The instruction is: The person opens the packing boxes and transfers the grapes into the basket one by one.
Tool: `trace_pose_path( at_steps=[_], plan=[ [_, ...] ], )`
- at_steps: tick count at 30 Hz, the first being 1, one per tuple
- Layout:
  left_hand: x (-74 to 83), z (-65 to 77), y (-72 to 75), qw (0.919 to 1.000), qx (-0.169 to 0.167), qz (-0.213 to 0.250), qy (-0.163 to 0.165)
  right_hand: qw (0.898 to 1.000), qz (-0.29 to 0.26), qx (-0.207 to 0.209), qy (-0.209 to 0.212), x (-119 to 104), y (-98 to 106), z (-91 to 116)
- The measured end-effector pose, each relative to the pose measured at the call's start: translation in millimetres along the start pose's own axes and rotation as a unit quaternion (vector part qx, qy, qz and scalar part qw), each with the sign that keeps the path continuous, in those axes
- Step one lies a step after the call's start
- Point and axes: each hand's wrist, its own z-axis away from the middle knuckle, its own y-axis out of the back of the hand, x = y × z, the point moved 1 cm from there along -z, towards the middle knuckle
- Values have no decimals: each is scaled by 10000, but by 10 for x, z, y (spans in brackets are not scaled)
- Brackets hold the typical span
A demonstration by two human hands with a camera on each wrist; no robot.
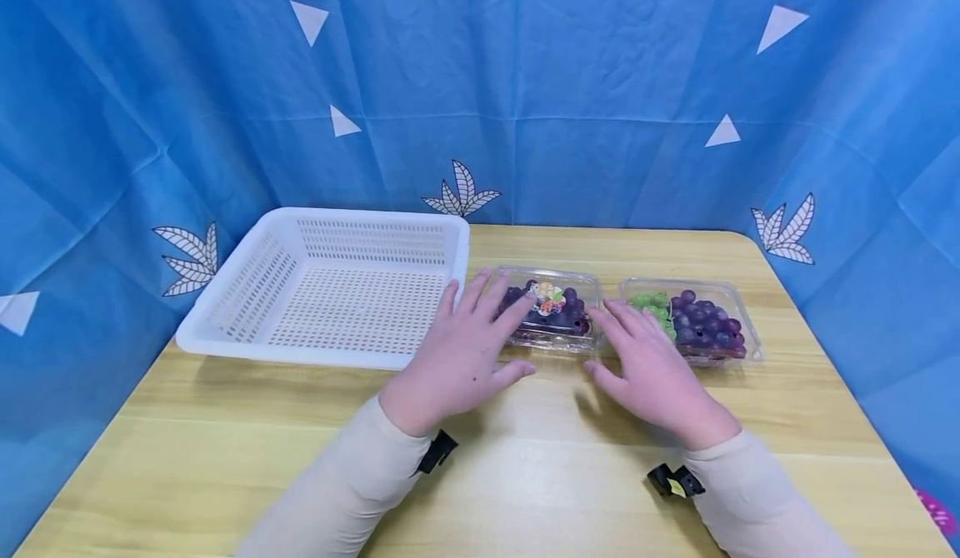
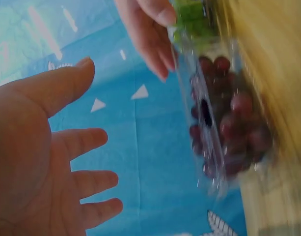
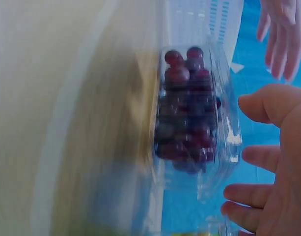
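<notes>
Two clear plastic boxes of grapes sit side by side on the table. The middle box (image 1: 553,343) holds dark purple grapes (image 1: 573,304) under a lid with a fruit sticker (image 1: 547,297). In the right box (image 1: 752,346) are green grapes (image 1: 651,301) and purple grapes (image 1: 705,325). My left hand (image 1: 459,356), fingers spread, is over the left side of the middle box, hiding part of it. My right hand (image 1: 647,366) is between the boxes, fingers extended, partly covering the right one. In the wrist views, both palms (image 2: 22,147) (image 3: 292,167) hold nothing.
A white perforated plastic basket (image 1: 322,356) stands at the left back of the wooden table (image 1: 555,466). Behind and at both sides hangs a blue curtain (image 1: 570,83) with white triangles and leaf prints. A pink patch (image 1: 936,510) shows at the lower right.
</notes>
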Motion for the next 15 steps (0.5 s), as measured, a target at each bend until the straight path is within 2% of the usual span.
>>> trace_pose_path(
  at_steps=[9, 15],
  plan=[
    [250, -242, -222, 9994, -155, -135, -286, 9981, -537, -148, -274, -108, -28, 25],
    [304, -386, -342, 9992, -297, -183, -211, 9918, -1132, -198, -561, -163, -66, 10]
  ],
)
